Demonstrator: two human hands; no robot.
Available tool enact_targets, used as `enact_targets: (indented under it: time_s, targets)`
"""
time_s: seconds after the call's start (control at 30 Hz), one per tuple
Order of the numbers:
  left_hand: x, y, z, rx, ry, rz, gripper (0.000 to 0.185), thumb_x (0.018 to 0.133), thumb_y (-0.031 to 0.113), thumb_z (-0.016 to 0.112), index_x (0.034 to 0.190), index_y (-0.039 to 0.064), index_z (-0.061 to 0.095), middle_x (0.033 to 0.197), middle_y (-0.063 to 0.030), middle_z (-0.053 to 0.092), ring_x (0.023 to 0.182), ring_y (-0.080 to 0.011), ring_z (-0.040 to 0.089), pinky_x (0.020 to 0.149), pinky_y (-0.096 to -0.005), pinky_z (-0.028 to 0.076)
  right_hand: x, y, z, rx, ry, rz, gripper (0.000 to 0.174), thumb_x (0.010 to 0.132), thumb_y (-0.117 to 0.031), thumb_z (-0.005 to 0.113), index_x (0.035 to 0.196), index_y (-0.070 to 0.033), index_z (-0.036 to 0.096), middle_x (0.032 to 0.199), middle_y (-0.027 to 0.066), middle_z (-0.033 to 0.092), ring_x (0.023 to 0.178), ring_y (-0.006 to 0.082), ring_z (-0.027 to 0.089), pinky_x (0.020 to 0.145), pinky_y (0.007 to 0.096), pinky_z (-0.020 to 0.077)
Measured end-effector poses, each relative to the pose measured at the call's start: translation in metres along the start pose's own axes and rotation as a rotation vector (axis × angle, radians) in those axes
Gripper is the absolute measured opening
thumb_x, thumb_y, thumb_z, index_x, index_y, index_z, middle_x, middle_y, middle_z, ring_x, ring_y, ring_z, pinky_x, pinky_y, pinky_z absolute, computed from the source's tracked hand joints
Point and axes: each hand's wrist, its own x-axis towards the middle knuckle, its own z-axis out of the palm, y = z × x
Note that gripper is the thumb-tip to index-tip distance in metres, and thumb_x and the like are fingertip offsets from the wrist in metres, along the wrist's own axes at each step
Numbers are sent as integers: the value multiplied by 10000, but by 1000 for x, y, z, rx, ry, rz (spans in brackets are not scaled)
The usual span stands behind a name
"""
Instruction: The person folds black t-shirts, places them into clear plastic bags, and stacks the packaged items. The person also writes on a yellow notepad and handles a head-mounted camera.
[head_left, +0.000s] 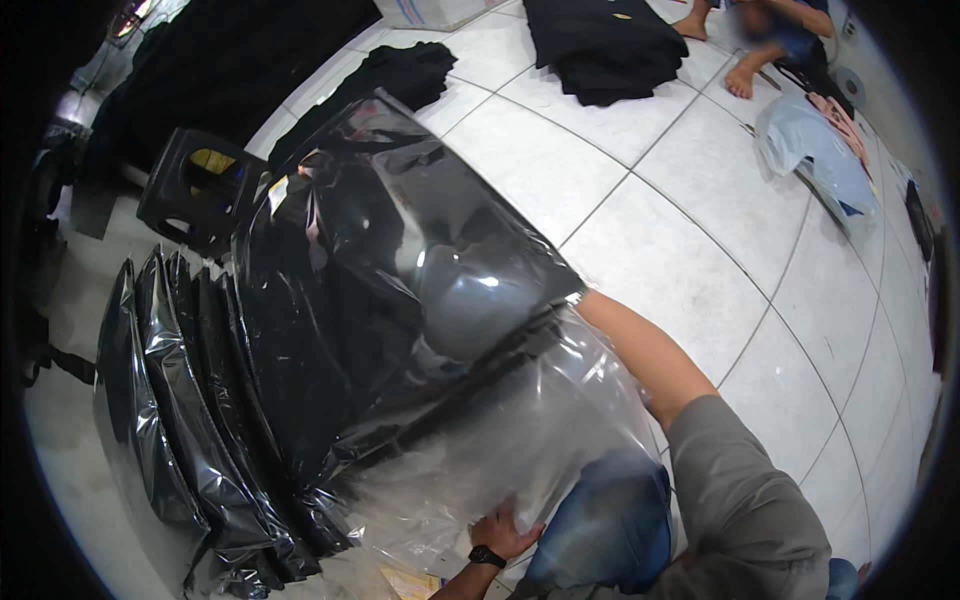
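Observation:
A large clear plastic bag with folded black cloth (352, 300) inside spans the middle of the view, its loose, see-through part (480, 450) hanging toward my jeans. My left hand (502, 531), a dark watch on its wrist, is at the lower edge of that loose plastic, fingers apart; whether it grips the film is unclear. My right forearm reaches to the right corner of the black bundle, and the hand itself is hidden behind or under it. Left of the bundle, several similar black packages in shiny plastic (180, 405) lean side by side.
A black plastic stool (199, 187) stands behind the packages. Black cloth (412, 71) and a folded black stack (607, 45) lie on the white tiles. At the upper right another person's bare feet (739, 81) show, near a pale plastic bag (806, 142).

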Motion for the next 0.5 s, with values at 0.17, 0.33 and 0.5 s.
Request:
enact_targets:
  time_s: [0.17, 0.33, 0.5]
  targets:
    - [3, -4, 11, 133, 259, 141, 969, 786, 719, 665, 1530, 139, 445, 1553, -256, 399, 1427, -443, 403, 1151, -721, 239, -37, -30, -24, -111, -31, -123, 707, 1021, -626, 509, 1425, -48, 566, 1327, 149, 605, 1135, 260, 612, 978, 431, 490]
    - [26, -38, 36, 176, 582, 442, 741, 912, 449, 645, 1547, 153, 404, 1597, -233, 350, 1473, -439, 350, 1200, -644, 249, -274, -56, -158, -861, 223, -383, 609, 1006, -497, 623, 1350, 5, 627, 1223, 185, 702, 1136, 275, 648, 992, 385, 500]
    - [69, -85, 70, 478, 825, 444, 523, 1092, 188, 441, 1604, 220, 336, 1625, -151, 380, 1485, -356, 390, 1199, -496, 355, -608, -11, -218, -1151, 647, -85, 465, 991, -325, 681, 1306, 14, 643, 1150, 167, 731, 1074, 242, 685, 966, 368, 521]
